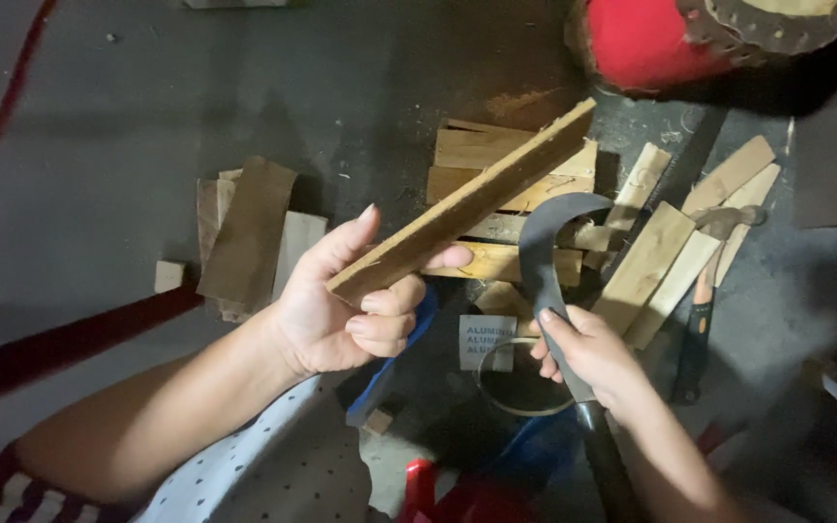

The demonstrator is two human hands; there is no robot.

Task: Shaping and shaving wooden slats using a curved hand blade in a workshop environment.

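Head view. Left hand (pixel 341 305) curled partway closed, gripping long flat light-brown wooden slat (pixel 467 206) at its lower end, thumb on upper face, fingers wrapped beneath; slat angled up toward 2 o'clock, raised over the floor pile. Right hand (pixel 588 353) closed tight around neck of dark curved steel sickle-like blade (pixel 546 247), index finger laid along the metal; blade hooks up toward 12 o'clock, tip curling to 2 o'clock, just right of the slat, contact not clear. One slat in hand, one blade. Black handle (pixel 604 455) running down to 6 o'clock from the fist. On grey concrete floor (pixel 99 145): stack of cut wooden pieces (pixel 496 194) at 12 o'clock beneath the slat, roughly five or six visible; four or so more slats (pixel 670 252) fanned at 2 o'clock; smaller stack of darker boards (pixel 249 237) at 9 o'clock, about four, plus one small block (pixel 169 276). One hammer with orange-black grip (pixel 701 310) at 3 o'clock. One red round cushion-like object (pixel 641 44) at 1 o'clock. One round clear-rimmed container (pixel 520 378) between the hands.
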